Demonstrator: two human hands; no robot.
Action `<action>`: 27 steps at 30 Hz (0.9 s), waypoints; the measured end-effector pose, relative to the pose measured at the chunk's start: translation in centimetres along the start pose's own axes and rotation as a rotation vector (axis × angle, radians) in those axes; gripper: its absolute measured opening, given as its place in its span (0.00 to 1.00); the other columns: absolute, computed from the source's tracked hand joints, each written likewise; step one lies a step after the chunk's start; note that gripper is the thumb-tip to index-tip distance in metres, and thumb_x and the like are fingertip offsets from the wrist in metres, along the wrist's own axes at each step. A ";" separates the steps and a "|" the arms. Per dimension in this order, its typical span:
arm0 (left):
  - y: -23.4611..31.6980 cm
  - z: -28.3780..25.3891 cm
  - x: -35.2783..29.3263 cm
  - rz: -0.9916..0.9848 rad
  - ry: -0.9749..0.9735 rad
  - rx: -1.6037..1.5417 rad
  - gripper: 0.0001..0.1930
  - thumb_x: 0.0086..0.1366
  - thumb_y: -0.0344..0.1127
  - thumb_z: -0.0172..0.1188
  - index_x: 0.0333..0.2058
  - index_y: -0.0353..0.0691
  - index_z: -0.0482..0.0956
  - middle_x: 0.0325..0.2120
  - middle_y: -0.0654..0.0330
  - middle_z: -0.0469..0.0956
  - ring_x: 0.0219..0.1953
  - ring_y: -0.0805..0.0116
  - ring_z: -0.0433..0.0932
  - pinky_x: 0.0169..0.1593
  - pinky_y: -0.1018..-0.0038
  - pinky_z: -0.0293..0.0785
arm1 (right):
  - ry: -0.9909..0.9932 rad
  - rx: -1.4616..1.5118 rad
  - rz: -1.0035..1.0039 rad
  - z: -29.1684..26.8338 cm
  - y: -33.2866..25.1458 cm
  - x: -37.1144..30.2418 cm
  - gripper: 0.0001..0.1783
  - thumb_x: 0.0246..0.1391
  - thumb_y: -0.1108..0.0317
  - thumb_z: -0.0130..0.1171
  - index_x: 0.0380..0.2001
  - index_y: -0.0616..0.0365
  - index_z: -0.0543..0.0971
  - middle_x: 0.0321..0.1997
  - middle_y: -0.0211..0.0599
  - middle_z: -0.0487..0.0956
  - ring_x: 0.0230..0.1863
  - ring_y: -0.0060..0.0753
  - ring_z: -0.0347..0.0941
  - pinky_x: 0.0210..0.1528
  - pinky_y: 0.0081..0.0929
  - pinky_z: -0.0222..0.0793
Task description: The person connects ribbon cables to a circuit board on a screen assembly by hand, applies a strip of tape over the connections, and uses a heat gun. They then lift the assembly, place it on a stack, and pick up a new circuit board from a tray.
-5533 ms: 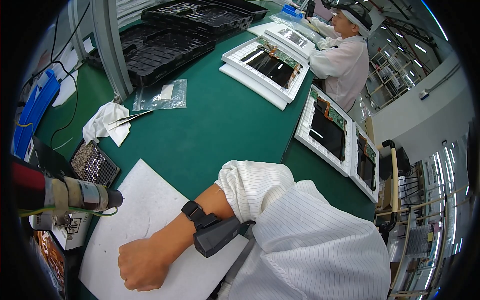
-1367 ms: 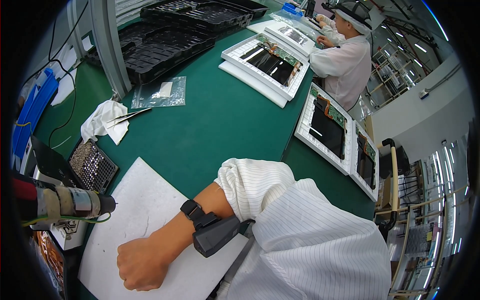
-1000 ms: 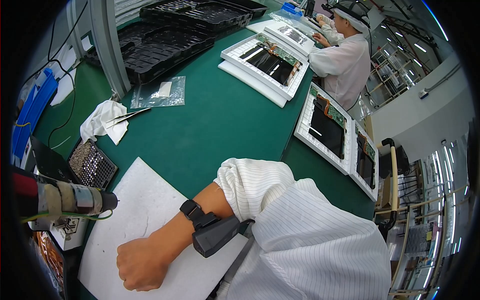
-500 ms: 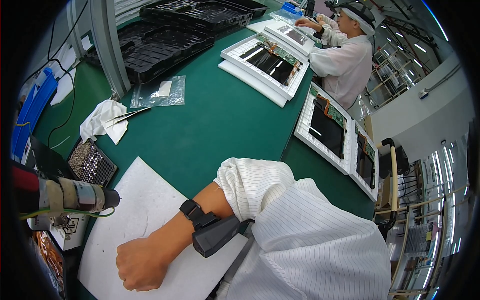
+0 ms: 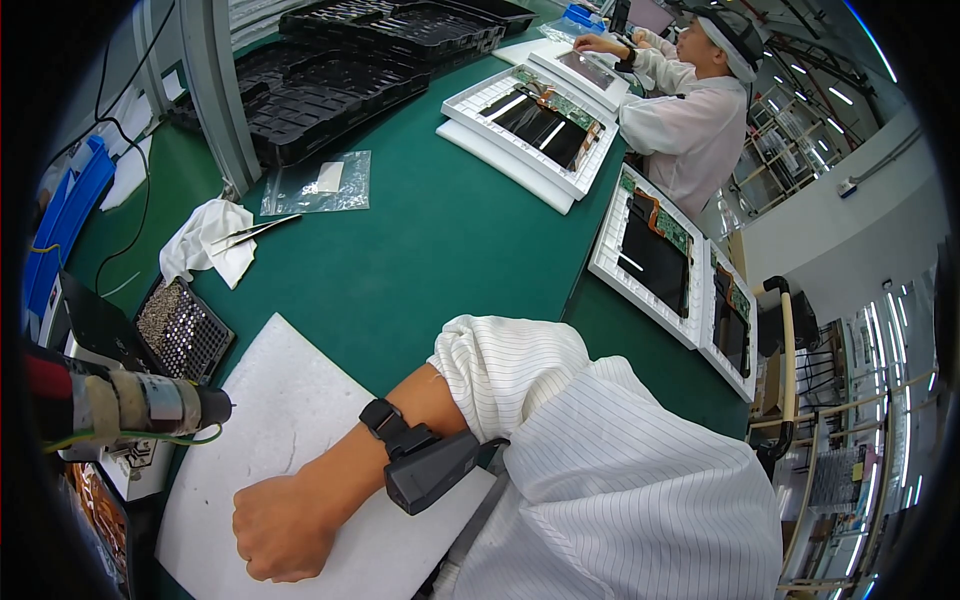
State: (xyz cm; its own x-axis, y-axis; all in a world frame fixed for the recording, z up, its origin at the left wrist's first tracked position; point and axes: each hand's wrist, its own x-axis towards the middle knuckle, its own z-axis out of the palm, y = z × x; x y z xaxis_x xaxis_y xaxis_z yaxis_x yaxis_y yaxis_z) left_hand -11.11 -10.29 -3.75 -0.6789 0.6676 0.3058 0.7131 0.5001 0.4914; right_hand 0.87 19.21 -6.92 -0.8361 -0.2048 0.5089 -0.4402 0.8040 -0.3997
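My right hand (image 5: 285,528) is a closed fist, back of the hand up, resting on a white foam sheet (image 5: 290,420). No object shows in or around its fingers; their tips are hidden underneath. A black strap with a black box-shaped device (image 5: 430,472) sits on the right wrist, below a rolled-up striped sleeve. My left hand is out of view. Left of the fist hangs a taped, cylindrical electric screwdriver (image 5: 160,400), its tip over the sheet's edge. Behind it stands a small black tray of screws (image 5: 185,330).
Tweezers (image 5: 255,231) lie on a white cloth (image 5: 205,240), near a clear plastic bag (image 5: 345,190). Black trays (image 5: 310,100) stand at the back left by a metal post. White frames with display panels (image 5: 530,130) sit along the right. A co-worker (image 5: 690,120) sits beyond them.
The hanging screwdriver has shifted slightly left and down. The co-worker's arm has moved left over a white-framed panel, and their head has tilted. My right fist has stayed put.
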 end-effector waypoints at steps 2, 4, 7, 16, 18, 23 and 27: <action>-0.1 0.0 0.0 -0.004 -0.001 0.002 0.21 0.73 0.47 0.61 0.32 0.31 0.74 0.25 0.54 0.70 0.27 0.62 0.65 0.32 0.65 0.66 | 0.008 0.007 0.007 0.0 -0.1 0.0 0.16 0.53 0.61 0.60 0.18 0.60 0.81 0.20 0.41 0.80 0.24 0.49 0.78 0.27 0.44 0.70; -0.1 0.0 0.0 -0.007 -0.002 0.003 0.21 0.73 0.46 0.62 0.32 0.31 0.74 0.25 0.55 0.70 0.27 0.62 0.66 0.32 0.65 0.66 | 0.004 0.004 0.006 0.0 -0.1 0.0 0.16 0.53 0.60 0.60 0.18 0.60 0.81 0.20 0.41 0.81 0.25 0.49 0.78 0.27 0.44 0.70; 0.1 0.0 0.0 -0.012 -0.004 -0.008 0.21 0.73 0.47 0.62 0.32 0.31 0.74 0.25 0.54 0.70 0.27 0.62 0.66 0.32 0.65 0.66 | 0.005 0.001 0.009 -0.1 -0.2 0.0 0.16 0.53 0.60 0.60 0.18 0.59 0.81 0.20 0.41 0.81 0.25 0.50 0.79 0.27 0.44 0.70; -0.5 -0.1 -0.1 0.001 -0.003 0.030 0.21 0.73 0.47 0.62 0.32 0.30 0.74 0.25 0.54 0.71 0.28 0.62 0.66 0.33 0.65 0.67 | 0.024 0.000 -0.003 0.1 0.0 0.0 0.15 0.52 0.61 0.60 0.18 0.60 0.80 0.19 0.41 0.80 0.23 0.49 0.78 0.26 0.43 0.69; -0.4 0.0 -0.1 -0.002 -0.008 0.009 0.21 0.73 0.46 0.62 0.32 0.30 0.73 0.26 0.54 0.71 0.28 0.62 0.66 0.33 0.65 0.67 | 0.021 0.001 -0.006 0.1 0.0 0.0 0.15 0.53 0.61 0.60 0.18 0.60 0.81 0.19 0.41 0.80 0.23 0.49 0.78 0.26 0.43 0.69; -0.2 0.0 0.0 0.009 -0.006 0.014 0.21 0.73 0.46 0.62 0.32 0.30 0.73 0.26 0.54 0.71 0.28 0.61 0.66 0.33 0.65 0.67 | 0.012 0.005 -0.005 0.1 0.1 0.0 0.15 0.53 0.62 0.60 0.17 0.60 0.80 0.19 0.41 0.80 0.23 0.48 0.77 0.26 0.43 0.69; 0.1 0.1 0.2 0.023 -0.001 0.015 0.20 0.73 0.45 0.61 0.32 0.30 0.73 0.25 0.53 0.70 0.27 0.61 0.66 0.33 0.65 0.67 | 0.027 0.007 -0.004 0.0 0.1 0.0 0.15 0.52 0.62 0.60 0.17 0.60 0.80 0.19 0.40 0.80 0.23 0.49 0.77 0.26 0.43 0.69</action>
State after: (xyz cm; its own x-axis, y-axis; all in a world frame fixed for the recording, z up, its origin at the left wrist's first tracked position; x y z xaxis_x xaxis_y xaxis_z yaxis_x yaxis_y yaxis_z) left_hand -11.14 -10.02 -3.72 -0.6618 0.6796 0.3164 0.7313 0.4926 0.4717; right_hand 0.81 19.32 -6.97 -0.8250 -0.1930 0.5312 -0.4464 0.7990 -0.4029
